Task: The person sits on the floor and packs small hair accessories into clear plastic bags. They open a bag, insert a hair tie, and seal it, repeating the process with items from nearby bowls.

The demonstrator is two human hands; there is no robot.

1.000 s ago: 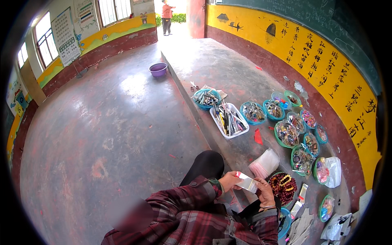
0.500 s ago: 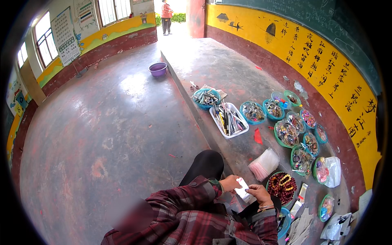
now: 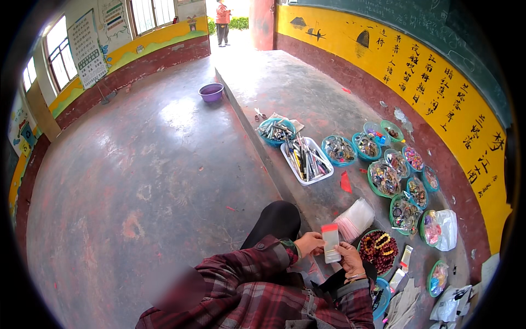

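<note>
A small clear plastic bag (image 3: 331, 248) with a red strip along its top is held upright in front of my lap. My right hand (image 3: 350, 259) pinches its lower right side between thumb and fingers. At the bag's left edge, my left hand (image 3: 309, 243) is closed, with its fingertips against the plastic. Just beyond the bag lies a stack of clear and pinkish plastic bags (image 3: 355, 219). A basket of dark red and yellow beaded strings (image 3: 378, 251) stands right of my right hand.
Several baskets of small trinkets (image 3: 385, 178) stand on the raised floor at right. A white tray of pens (image 3: 308, 164) sits farther left, near the step edge (image 3: 257, 142). A purple basin (image 3: 211, 92) is on the lower floor. Another person (image 3: 223, 23) stands by the doorway.
The bag was tilted and glaring white; now it stands more upright, with its red strip showing on top. My hands have shifted slightly around it.
</note>
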